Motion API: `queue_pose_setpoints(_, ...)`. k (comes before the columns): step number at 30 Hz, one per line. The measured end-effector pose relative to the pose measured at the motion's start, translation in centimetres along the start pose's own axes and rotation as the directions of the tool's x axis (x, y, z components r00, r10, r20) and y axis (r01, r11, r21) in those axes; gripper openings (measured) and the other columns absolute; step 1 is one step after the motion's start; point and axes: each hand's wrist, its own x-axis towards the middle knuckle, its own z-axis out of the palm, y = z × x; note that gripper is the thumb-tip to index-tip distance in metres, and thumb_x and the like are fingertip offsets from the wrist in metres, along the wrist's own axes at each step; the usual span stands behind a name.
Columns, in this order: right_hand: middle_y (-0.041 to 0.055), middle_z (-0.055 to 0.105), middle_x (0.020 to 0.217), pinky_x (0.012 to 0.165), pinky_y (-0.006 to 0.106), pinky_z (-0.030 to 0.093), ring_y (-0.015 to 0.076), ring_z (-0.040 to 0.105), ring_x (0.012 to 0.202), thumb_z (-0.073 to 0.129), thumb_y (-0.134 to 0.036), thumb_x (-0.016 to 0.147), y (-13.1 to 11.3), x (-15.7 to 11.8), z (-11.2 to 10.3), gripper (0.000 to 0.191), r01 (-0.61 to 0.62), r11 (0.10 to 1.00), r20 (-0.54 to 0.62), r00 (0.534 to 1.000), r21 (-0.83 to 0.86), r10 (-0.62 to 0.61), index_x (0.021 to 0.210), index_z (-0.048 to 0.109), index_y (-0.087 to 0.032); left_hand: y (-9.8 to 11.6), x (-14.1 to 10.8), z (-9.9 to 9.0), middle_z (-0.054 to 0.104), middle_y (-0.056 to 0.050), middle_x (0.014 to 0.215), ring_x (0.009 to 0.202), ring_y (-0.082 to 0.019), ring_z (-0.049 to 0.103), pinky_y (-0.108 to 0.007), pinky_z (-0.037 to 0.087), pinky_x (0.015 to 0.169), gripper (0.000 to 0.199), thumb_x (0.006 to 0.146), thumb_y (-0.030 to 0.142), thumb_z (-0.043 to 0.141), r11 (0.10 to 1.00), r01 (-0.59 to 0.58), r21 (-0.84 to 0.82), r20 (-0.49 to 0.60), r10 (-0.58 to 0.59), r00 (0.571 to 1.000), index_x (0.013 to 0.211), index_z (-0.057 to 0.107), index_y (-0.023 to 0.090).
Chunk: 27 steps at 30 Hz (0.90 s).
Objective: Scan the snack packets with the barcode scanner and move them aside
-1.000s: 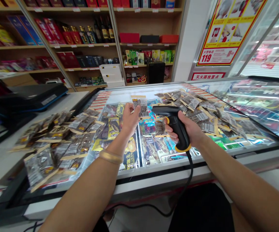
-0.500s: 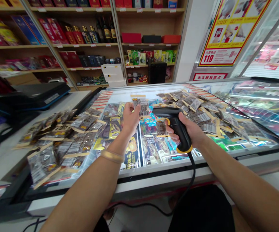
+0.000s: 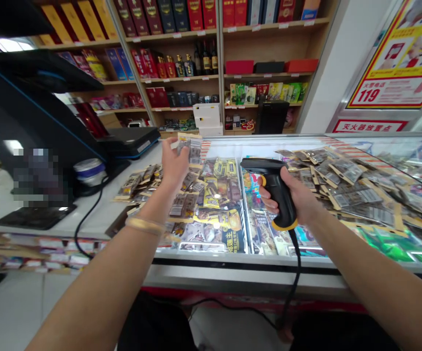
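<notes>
My left hand [image 3: 174,158] is closed on a small clear snack packet [image 3: 195,148] with a tan edge and a printed label, held up above the left pile of packets [image 3: 141,184]. In my right hand [image 3: 300,195] is a black and yellow barcode scanner [image 3: 278,192], gripped by its handle, with its head pointing left. Its black cable hangs down over the freezer's front edge. To the right of the scanner, a larger pile of similar packets [image 3: 353,178] lies on the glass top of the chest freezer [image 3: 211,265]. Colourful frozen packages [image 3: 216,195] show through the glass.
A checkout terminal [image 3: 38,126] and a flat black scale [image 3: 133,141] stand on the white counter at the left, with a roll of tape [image 3: 90,171] by the terminal. Behind the freezer are wooden shelves [image 3: 181,78] with boxes and bottles. A fire-safety poster [image 3: 397,63] hangs at the right.
My left hand has carried the packet leftward, away from the scanner, to above the left pile. The scanner stays in my right hand. The view has turned left, bringing the terminal into sight.
</notes>
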Motion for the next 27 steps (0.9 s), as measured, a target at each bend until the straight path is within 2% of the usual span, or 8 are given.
queue_pose_setpoints(2, -0.0006, 0.054, 0.067, 0.042, 0.021, 0.04, 0.0084, 0.043, 0.047, 0.068, -0.066, 0.08, 0.7, 1.7, 1.6, 0.051, -0.03, 0.999, 0.044, 0.999, 0.017, 0.03, 0.089, 0.061, -0.016, -1.6, 1.5, -3.6, 0.065, -0.003, 0.082, 0.073, -0.02, 0.066, -0.034, 0.055, 0.073, 0.036, 0.085, 0.027, 0.053, 0.989, 0.092, 0.112, -0.045, -0.088, 0.995, 0.121, 0.051, 0.023)
queue_pose_setpoints(4, -0.0013, 0.054, 0.066, 0.042, 0.02, 0.041, 0.0081, 0.044, 0.047, 0.067, -0.066, 0.081, 1.7, 3.1, 3.0, 0.05, -0.053, 0.998, 0.067, 0.996, 0.037, 0.051, 0.087, 0.059, -0.017, -2.9, 2.0, -6.6, 0.069, -0.011, 0.096, 0.094, -0.03, 0.068, -0.047, 0.054, 0.087, 0.042, 0.086, 0.031, 0.052, 0.928, 0.131, 0.348, -0.068, -0.114, 0.991, 0.127, 0.055, 0.022)
queue_pose_setpoints(5, -0.0014, 0.054, 0.066, 0.041, 0.02, 0.041, 0.0081, 0.045, 0.047, 0.066, -0.067, 0.082, 2.2, 3.7, 3.6, 0.05, -0.068, 0.997, 0.073, 0.995, 0.044, 0.065, 0.086, 0.059, -0.017, -3.4, 1.9, -7.7, 0.069, -0.016, 0.111, 0.111, -0.036, 0.064, -0.055, 0.05, 0.096, 0.046, 0.086, 0.035, 0.054, 0.861, 0.12, 0.494, -0.052, -0.109, 0.993, 0.13, 0.057, 0.023)
queue_pose_setpoints(8, -0.0013, 0.054, 0.066, 0.041, 0.019, 0.041, 0.0083, 0.047, 0.047, 0.064, -0.067, 0.083, 3.6, 5.0, 4.8, 0.051, -0.118, 0.992, 0.079, 0.99, 0.048, 0.114, 0.086, 0.059, -0.017, -3.9, 0.6, -9.6, 0.047, -0.019, 0.151, 0.144, -0.05, 0.033, -0.073, 0.026, 0.111, 0.058, 0.086, 0.05, 0.055, 0.602, 0.026, 0.798, 0.096, -0.169, 0.981, 0.14, 0.057, 0.029)
queue_pose_setpoints(11, -0.0011, 0.055, 0.067, 0.042, 0.02, 0.043, 0.0086, 0.048, 0.046, 0.061, -0.066, 0.086, 4.7, 5.4, 5.3, 0.05, -0.152, 0.988, 0.083, 0.985, 0.038, 0.149, 0.089, 0.059, -0.017, -3.7, -0.6, -9.8, 0.038, -0.018, 0.159, 0.147, -0.049, 0.03, -0.074, 0.021, 0.112, 0.064, 0.092, 0.056, 0.04, 0.508, -0.023, 0.861, 0.178, -0.259, 0.949, 0.151, 0.045, 0.033)
queue_pose_setpoints(16, -0.001, 0.054, 0.066, 0.042, 0.021, 0.041, 0.0092, 0.047, 0.047, 0.06, -0.066, 0.087, 5.4, 5.3, 4.6, 0.05, -0.146, 0.988, 0.052, 0.988, 0.046, 0.143, 0.09, 0.06, -0.017, -3.6, -0.7, -9.7, 0.04, -0.018, 0.159, 0.147, -0.047, 0.03, -0.07, 0.022, 0.114, 0.068, 0.093, 0.058, 0.033, 0.507, -0.02, 0.862, 0.165, -0.242, 0.956, 0.155, 0.039, 0.03)
queue_pose_setpoints(23, -0.001, 0.054, 0.066, 0.041, 0.021, 0.041, 0.0088, 0.045, 0.046, 0.061, -0.066, 0.086, 5.2, 4.9, 4.1, 0.049, -0.145, 0.986, 0.036, 0.989, 0.088, 0.142, 0.089, 0.059, -0.017, -3.8, -0.8, -9.7, 0.042, -0.019, 0.156, 0.148, -0.044, 0.03, -0.069, 0.02, 0.117, 0.062, 0.093, 0.054, 0.038, 0.603, -0.009, 0.798, 0.082, -0.094, 0.992, 0.146, 0.053, 0.026)
queue_pose_setpoints(27, -0.0008, 0.054, 0.065, 0.041, 0.02, 0.041, 0.0095, 0.045, 0.047, 0.059, -0.065, 0.088, 4.1, 4.6, 4.2, 0.047, -0.13, 0.987, 0.041, 0.991, 0.096, 0.127, 0.087, 0.057, -0.018, -2.6, -0.9, -8.4, 0.045, -0.016, 0.152, 0.147, -0.041, 0.03, -0.064, 0.019, 0.119, 0.055, 0.092, 0.046, 0.045, 0.641, -0.077, 0.764, 0.052, 0.058, 0.997, 0.141, 0.058, 0.026)
